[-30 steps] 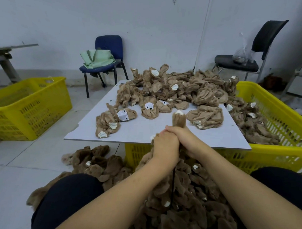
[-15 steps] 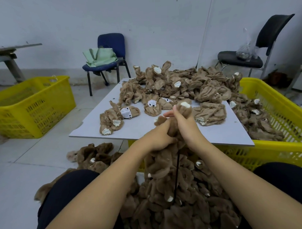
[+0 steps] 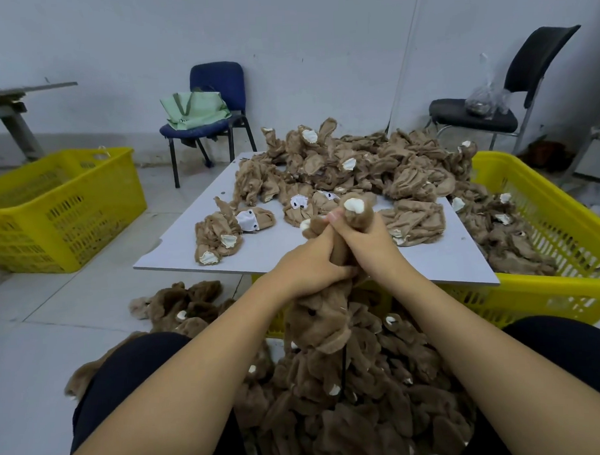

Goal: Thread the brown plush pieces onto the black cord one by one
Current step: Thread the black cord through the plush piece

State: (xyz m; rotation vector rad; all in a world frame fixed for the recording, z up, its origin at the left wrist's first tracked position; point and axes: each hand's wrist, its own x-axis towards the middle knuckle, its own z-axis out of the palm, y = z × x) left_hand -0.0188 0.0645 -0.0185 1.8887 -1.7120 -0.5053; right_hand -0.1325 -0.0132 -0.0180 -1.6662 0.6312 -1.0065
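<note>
My left hand [image 3: 307, 268] and my right hand [image 3: 367, 245] both grip one brown plush piece [image 3: 354, 210] held upright above the board's near edge; its cream-tipped end sticks up past my fingers. Below my hands the piece's lower part [image 3: 317, 323] hangs over a short stretch of black cord [image 3: 344, 368], which runs down into a heap of threaded brown plush pieces [image 3: 366, 412] between my knees. The cord's upper end is hidden inside the plush and my hands. Loose plush pieces [image 3: 340, 168] are piled on the white board [image 3: 292, 248].
The board lies on a yellow crate [image 3: 546, 218] holding more plush pieces. A second yellow crate [image 3: 53, 208] stands at left. More plush [image 3: 185, 302] lies on the floor. A blue chair [image 3: 216, 104] with a green bag and a black chair [image 3: 491, 108] stand at the wall.
Both hands have risen with the plush piece, lifting it higher over the board's edge. The piece now hangs further down below my hands along the cord.
</note>
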